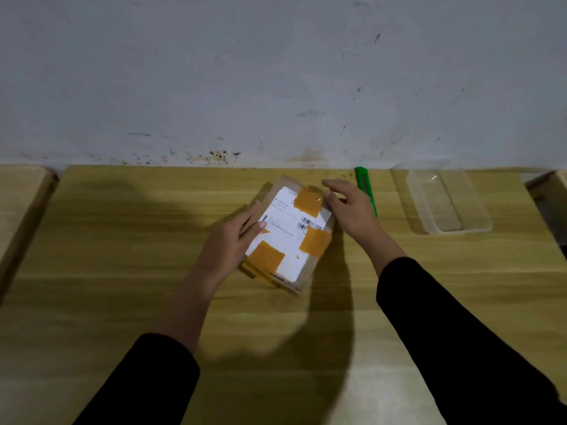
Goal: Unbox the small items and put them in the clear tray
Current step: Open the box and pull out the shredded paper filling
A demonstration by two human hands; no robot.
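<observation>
Near the middle of the worktop (pixel 122 271), slightly toward its far edge, a cardboard box (pixel 288 234) lies flat and skewed to the edges. Its top face carries a white shipping label with barcodes and three orange tape patches; the flaps appear sealed.

The left hand (pixel 233 234) grips the box at its left side: the thumb lies on the label, the fingers press against the box's left edge. The hand is closed on the box, not spread.

The right hand (pixel 349 207) is at the box's far right corner, palm down, fingers extended and loosely together. The fingertips are at or just over the corner; actual contact cannot be confirmed, and the hand grips nothing visible. Both forearms show black sleeves.

A green utility knife (pixel 366 191) lies on the worktop just beyond the right hand, partly hidden by it, its far end near the back edge by the wall.

The clear tray (pixel 478 210) sits toward the far right corner of the worktop, well apart from the box, to the right of the knife. No items are visible in it.

A stained grey wall (pixel 276 72) runs along the back edge.
</observation>
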